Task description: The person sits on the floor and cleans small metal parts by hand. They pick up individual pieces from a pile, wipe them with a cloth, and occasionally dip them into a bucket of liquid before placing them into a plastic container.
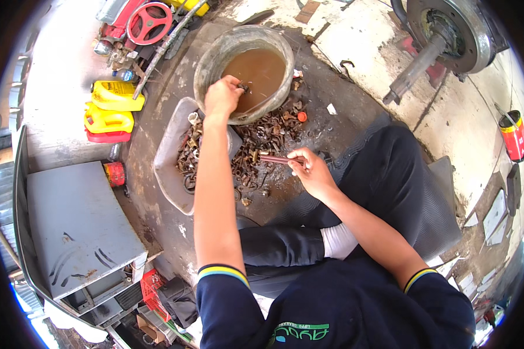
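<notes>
My left hand (222,97) is over the near left part of a round tub (205,52) of brown water (260,72), its fingers closed on a small dark metal part (243,87). Between thumb and fingers of my right hand (308,168) are thin reddish-brown rods (277,159), which point left over a heap of rusty bolts and small metal parts (262,137). A grey plastic bin (170,174) with more such parts lies partly behind my left forearm. A red-orange cap (302,116) rests at the heap's right side.
Yellow jugs (113,102) and a red handwheel (149,23) stand at the upper left. Below them is a grey metal cabinet (83,218). A large metal hub with a shaft (436,48) is at the upper right, with a red can (513,135) further right.
</notes>
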